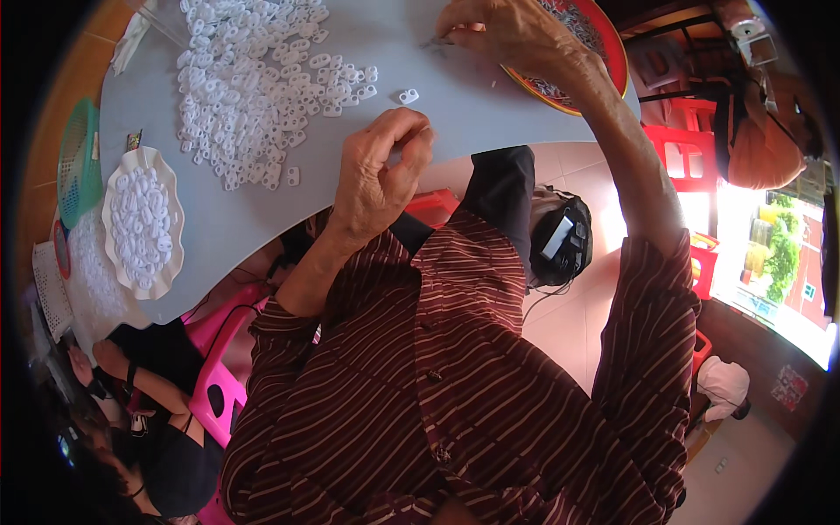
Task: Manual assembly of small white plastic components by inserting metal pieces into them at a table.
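My left hand (383,173) is at the table's near edge, with its fingers curled together against the thumb. Whatever lies between those fingertips, if anything, is hidden. Beyond it, a loose heap of small white plastic two-hole pieces (249,92) spreads over the grey table (455,109), and a single white piece (409,96) lies apart. My right hand (499,33) reaches to the far side with bent fingers over a few tiny dark bits on the tabletop. Its grip is too small to make out. Under that wrist is a red round tray (615,54) of small grey metal parts.
On the left stand a scalloped white dish (179,236) full of white pieces and a green mesh basket (77,162). Another person (166,411) sits at lower left by a pink chair (214,394). Red stools (687,153) stand at right; a black bag (564,236) is below the table.
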